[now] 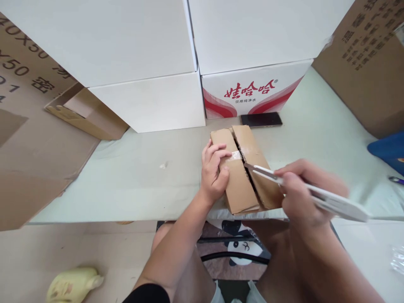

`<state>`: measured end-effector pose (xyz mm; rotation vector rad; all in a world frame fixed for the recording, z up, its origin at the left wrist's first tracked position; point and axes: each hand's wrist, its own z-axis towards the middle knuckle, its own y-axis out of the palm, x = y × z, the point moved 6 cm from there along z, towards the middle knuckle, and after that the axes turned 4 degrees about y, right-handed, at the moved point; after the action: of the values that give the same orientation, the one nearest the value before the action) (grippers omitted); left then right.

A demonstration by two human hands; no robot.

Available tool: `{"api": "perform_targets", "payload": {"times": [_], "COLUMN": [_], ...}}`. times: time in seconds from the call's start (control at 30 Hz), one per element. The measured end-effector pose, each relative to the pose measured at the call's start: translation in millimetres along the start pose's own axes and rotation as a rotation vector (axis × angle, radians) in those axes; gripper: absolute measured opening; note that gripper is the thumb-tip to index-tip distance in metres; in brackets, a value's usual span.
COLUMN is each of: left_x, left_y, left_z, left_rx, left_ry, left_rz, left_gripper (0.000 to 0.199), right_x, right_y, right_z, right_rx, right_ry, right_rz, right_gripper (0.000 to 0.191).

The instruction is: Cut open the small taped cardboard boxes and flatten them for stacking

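A small brown cardboard box (241, 185) lies near the table's front edge, its two top flaps separated by a dark gap. Clear tape (235, 156) crosses the left flap by that gap. My left hand (215, 168) grips the box's left side, with the fingers bent over the top. In my right hand (304, 189) is a white utility knife (337, 204), closed in the fist and slightly blurred. Its blade is out and points left, the tip at the gap near the tape. What is inside the box is hidden.
White cartons (148, 103) stand along the back, one with red lettering (249, 89). A black phone (261, 119) lies before them. Large brown cartons flank the table (151, 181), with a blue object (388, 151) at right. A yellow bottle (72, 286) lies on the floor.
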<state>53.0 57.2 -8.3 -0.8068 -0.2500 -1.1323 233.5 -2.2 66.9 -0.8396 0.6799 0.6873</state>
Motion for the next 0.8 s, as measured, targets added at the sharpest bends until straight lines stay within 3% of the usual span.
{"api": "perform_targets", "payload": {"times": [0.13, 0.2, 0.27, 0.43, 0.53, 0.8], "left_x": [-0.8, -1.2, -1.0, 1.2, 2.5, 2.2], "left_y": [-1.3, -1.8, -2.3, -2.5, -2.2, -1.5], "left_z": [1.5, 2.0, 2.7, 4.3, 4.1, 2.8], "left_rx": [-0.004, -0.007, -0.008, -0.004, 0.002, -0.008], "left_ry": [0.006, 0.004, 0.007, 0.017, 0.014, 0.005], "left_rz": [-0.016, -0.010, -0.007, -0.002, -0.007, 0.019], "left_gripper": [0.023, 0.023, 0.024, 0.024, 0.025, 0.025], "right_x": [24.2, 42.8, 68.2, 132.0, 142.6, 142.9], "right_y": [-18.1, -12.9, 3.4, 52.3, 64.1, 79.4], "right_z": [2.0, 9.3, 20.3, 31.1, 31.9, 24.7], "right_rx": [0.421, 0.467, 0.326, -0.183, -0.241, -0.413], "right_ry": [0.125, 0.125, 0.162, 0.308, 0.304, 0.247], "right_rz": [0.190, 0.182, 0.045, -0.283, -0.351, -0.386], "right_gripper": [0.011, 0.011, 0.020, 0.038, 0.041, 0.032]}}
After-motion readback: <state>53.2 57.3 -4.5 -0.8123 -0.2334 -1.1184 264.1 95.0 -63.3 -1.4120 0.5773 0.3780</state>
